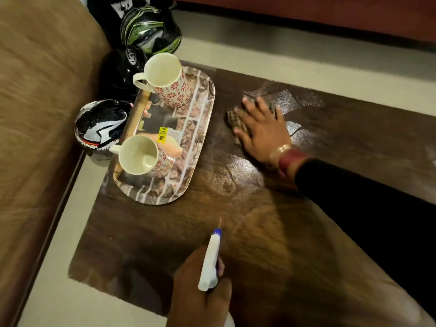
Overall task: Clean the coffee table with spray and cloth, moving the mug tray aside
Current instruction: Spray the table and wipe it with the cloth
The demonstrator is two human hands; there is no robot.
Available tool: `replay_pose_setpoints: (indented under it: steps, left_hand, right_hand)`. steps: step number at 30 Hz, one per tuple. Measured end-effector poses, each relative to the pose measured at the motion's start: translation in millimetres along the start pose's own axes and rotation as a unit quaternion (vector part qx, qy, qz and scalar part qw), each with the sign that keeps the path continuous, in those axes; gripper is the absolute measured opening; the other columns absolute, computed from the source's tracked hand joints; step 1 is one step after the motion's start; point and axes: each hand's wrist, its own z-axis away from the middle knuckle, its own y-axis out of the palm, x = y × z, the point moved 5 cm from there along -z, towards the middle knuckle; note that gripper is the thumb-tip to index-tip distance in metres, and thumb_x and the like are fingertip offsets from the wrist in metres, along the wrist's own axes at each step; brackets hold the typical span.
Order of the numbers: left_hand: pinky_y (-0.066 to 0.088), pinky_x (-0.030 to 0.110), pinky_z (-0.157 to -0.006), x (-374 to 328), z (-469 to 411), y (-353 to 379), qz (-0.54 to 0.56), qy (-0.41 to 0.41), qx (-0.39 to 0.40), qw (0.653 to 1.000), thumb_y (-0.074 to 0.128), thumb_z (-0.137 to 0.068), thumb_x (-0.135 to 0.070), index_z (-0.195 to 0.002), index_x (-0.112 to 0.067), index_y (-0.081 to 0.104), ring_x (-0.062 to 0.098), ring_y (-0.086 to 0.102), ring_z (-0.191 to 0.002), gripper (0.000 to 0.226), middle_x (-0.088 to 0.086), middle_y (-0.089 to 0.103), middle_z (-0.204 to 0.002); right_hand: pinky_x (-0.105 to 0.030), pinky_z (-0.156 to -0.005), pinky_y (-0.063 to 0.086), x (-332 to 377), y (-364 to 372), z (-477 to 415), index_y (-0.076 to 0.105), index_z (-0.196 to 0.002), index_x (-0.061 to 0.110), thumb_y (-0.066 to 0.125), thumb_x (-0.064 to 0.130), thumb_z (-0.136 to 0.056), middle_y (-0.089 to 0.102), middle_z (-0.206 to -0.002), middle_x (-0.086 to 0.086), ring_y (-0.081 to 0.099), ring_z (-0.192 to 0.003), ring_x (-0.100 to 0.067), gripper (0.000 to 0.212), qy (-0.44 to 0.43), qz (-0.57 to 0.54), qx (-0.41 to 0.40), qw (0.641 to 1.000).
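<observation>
Right hand (260, 132) flat, fingers spread, pressing cloth (236, 122) on worktop (271, 232) just beside tray (203, 119). Left hand (200, 286) gripping spray bottle (210, 260), well short of tray. Keep palm pressure even, overlap strokes through wet sheen beyond tray, avoid nudging mugs (165, 79).

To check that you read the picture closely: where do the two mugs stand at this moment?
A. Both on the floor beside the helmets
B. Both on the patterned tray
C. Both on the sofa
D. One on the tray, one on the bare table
B: both mugs, the far mug and the near mug, stand on the patterned tray, which rests at the left end of the coffee table.
</observation>
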Motion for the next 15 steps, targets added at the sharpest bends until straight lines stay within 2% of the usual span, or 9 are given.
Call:
replay_pose_setpoints:
  steps: [2,4,6,7,8,9,11,13,15]
  left_hand:
    - [0.044,-0.001,-0.07,5.1,1.1,3.6,0.026,-0.011,0.006,1.0,0.057,-0.065,-0.032,-0.088,-0.032,0.058,-0.023,0.057,-0.071,0.023,-0.041,0.062,-0.084]
    - [0.046,0.002,-0.074,-3.3,5.4,-0.2,0.026,0.019,0.005,0.999,0.059,-0.065,-0.033,-0.094,-0.039,0.059,-0.019,0.06,-0.077,0.03,-0.037,0.064,-0.088]
    - [0.045,-0.002,-0.079,-4.9,10.6,-7.9,0.014,0.051,-0.028,0.998,0.059,-0.065,-0.034,-0.096,-0.038,0.06,-0.025,0.058,-0.087,0.031,-0.044,0.062,-0.093]
    - [0.051,0.005,-0.082,-3.2,12.7,-12.2,0.022,0.049,-0.038,0.998,0.059,-0.067,-0.035,-0.096,-0.036,0.062,-0.022,0.06,-0.089,0.03,-0.038,0.064,-0.09]
    - [0.056,0.015,-0.083,1.1,13.0,-12.7,0.025,0.042,-0.044,0.998,0.06,-0.068,-0.035,-0.094,-0.035,0.063,-0.011,0.064,-0.087,0.026,-0.027,0.065,-0.084]
    - [0.057,0.017,-0.085,0.7,15.1,-16.7,0.01,0.051,-0.052,0.997,0.06,-0.071,-0.034,-0.094,-0.032,0.062,0.002,0.065,-0.083,0.023,-0.015,0.063,-0.082]
    - [0.047,0.004,-0.091,5.4,22.0,-24.5,-0.026,0.074,-0.083,0.993,0.058,-0.083,-0.034,-0.11,-0.039,0.062,0.008,0.061,-0.084,0.028,-0.004,0.06,-0.095]
    - [0.05,0.009,-0.086,6.4,23.7,-35.4,-0.024,0.046,-0.021,0.998,0.057,-0.085,-0.042,-0.114,-0.062,0.055,-0.003,0.06,-0.089,0.035,-0.019,0.064,-0.099]
    - [0.051,0.015,-0.079,8.8,34.1,-39.2,0.009,0.023,0.039,0.999,0.058,-0.076,-0.043,-0.101,-0.067,0.056,-0.008,0.061,-0.087,0.034,-0.033,0.063,-0.093]
  right_hand:
    - [-0.061,-0.125,0.006,9.9,-5.2,-24.8,0.028,-0.16,0.034,0.024,0.058,-0.104,0.015,-0.171,0.006,0.008,-0.159,-0.027,0.061,0.07,-0.024,-0.006,0.997]
    - [-0.06,-0.125,0.005,24.4,0.4,-21.5,0.028,-0.16,0.034,0.024,0.057,-0.104,0.016,-0.171,0.006,0.008,-0.159,-0.028,0.061,0.07,-0.018,-0.009,0.997]
    - [-0.06,-0.125,0.007,43.2,10.9,10.7,0.027,-0.161,0.034,0.024,0.056,-0.103,0.015,-0.172,0.006,0.007,-0.159,-0.028,0.062,0.019,0.003,-0.003,1.0]
    - [-0.06,-0.124,0.008,56.9,16.7,36.4,0.027,-0.161,0.033,0.025,0.055,-0.103,0.015,-0.172,0.006,0.007,-0.159,-0.028,0.061,-0.01,0.003,0.003,1.0]
    - [-0.061,-0.124,0.009,73.1,23.5,66.4,0.029,-0.16,0.033,0.028,0.053,-0.103,0.016,-0.171,0.005,0.007,-0.159,-0.028,0.061,-0.039,-0.008,0.007,0.999]
    - [-0.062,-0.123,0.011,91.0,31.0,98.6,0.031,-0.16,0.032,0.031,0.052,-0.103,0.017,-0.171,0.004,0.008,-0.159,-0.029,0.06,-0.069,-0.021,0.011,0.997]
    - [-0.063,-0.122,0.013,126.3,50.3,164.1,0.034,-0.159,0.03,0.036,0.049,-0.102,0.02,-0.171,0.002,0.011,-0.158,-0.03,0.059,-0.149,-0.029,0.034,0.988]
    - [-0.062,-0.122,0.015,154.0,70.8,218.2,0.036,-0.157,0.03,0.037,0.048,-0.103,0.019,-0.171,0.001,0.011,-0.158,-0.031,0.057,-0.235,-0.013,0.06,0.97]
    - [-0.063,-0.122,0.017,159.5,79.0,236.1,0.035,-0.157,0.031,0.036,0.048,-0.105,0.02,-0.171,0.0,0.012,-0.158,-0.03,0.054,-0.284,-0.007,0.066,0.957]
